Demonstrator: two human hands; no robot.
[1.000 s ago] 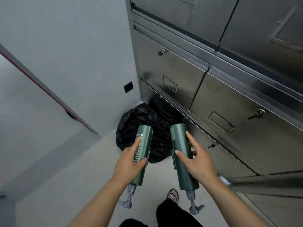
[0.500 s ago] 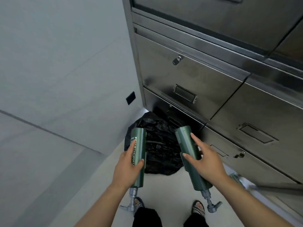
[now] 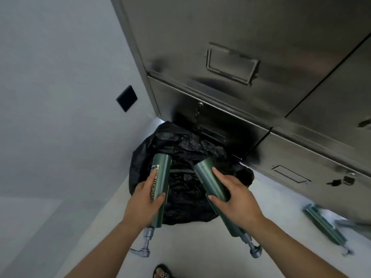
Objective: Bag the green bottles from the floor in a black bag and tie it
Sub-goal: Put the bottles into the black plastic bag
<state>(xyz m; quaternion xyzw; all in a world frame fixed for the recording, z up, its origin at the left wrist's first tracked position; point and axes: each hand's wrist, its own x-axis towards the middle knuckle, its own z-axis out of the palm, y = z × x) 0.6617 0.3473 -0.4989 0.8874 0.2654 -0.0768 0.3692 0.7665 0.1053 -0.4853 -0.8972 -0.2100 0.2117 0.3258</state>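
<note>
My left hand grips a green pump bottle with white lettering, its base pointing away from me and its grey pump toward me. A second green pump bottle is held the same way in my right hand, tilted to the left. Both bottles hover over a crumpled black bag lying on the floor in the corner. A third green bottle lies on the floor at the right, beside the cabinet base.
A steel cabinet with drawers and small locks towers on the right, close over the bag. A grey wall with a black square plate closes the left side. My sandalled foot shows at the bottom edge on pale floor.
My view has moved closer and lower toward the bag. Both hands have carried their bottles forward over the black bag. A third bottle has come into view at the right.
</note>
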